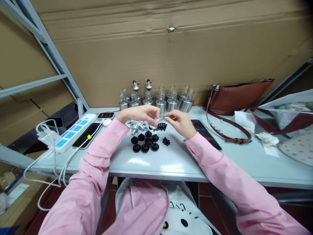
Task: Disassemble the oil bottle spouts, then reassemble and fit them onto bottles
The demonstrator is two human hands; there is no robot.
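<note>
While the left hand [147, 115] clamps a small silver metal piece [153, 125], the right hand's [180, 122] grip is unclear; a black phone [206, 135] shows "26:41".

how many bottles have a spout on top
2, both in the back row: one spout left of centre, another spout just to its right. No others show.

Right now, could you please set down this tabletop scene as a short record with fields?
left hand: holds a small silvery part
right hand: pinched, close to that part; whether it grips anything is unclear
beside left hand: silvery pieces, heaped
nearer the person: round black stoppers, with small black pieces to their right
back: silvery bottles with clear necks, before cardboard; two black-tipped spouts among them
left side: white power strip
right side: brown bag
</note>
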